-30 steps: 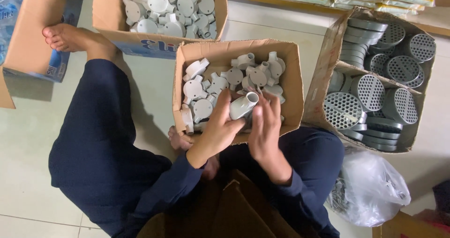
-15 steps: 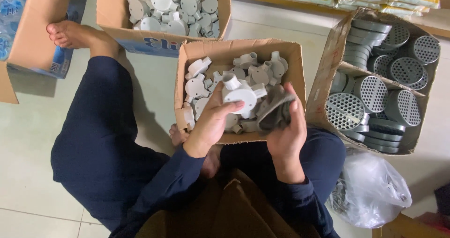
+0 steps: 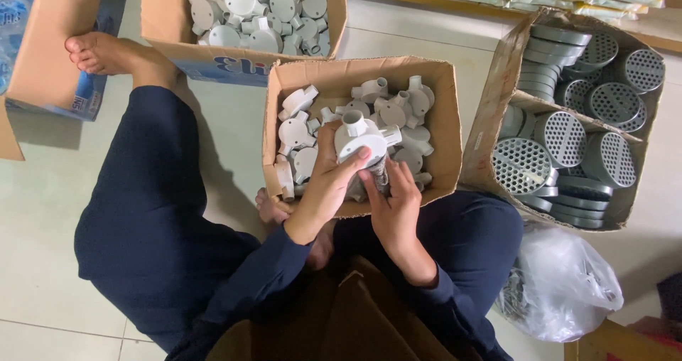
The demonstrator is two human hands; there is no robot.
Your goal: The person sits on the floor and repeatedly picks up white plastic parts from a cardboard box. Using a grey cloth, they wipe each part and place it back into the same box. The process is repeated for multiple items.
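Holding a white round junction box [image 3: 364, 142] above the near edge of the middle cardboard box [image 3: 446, 112], the left hand [image 3: 328, 183] has its fingers curled shut around the disc body, thumb across the flat face. The right hand [image 3: 393, 203] sits just under it, fingers half bent against the underside and a spout; whether they pinch a second piece I cannot tell. Doing this well probably means keeping the fitting steady over the box, so a slip drops it among the other white fittings [image 3: 398, 105], and turning it by the spouts rather than the smooth face.
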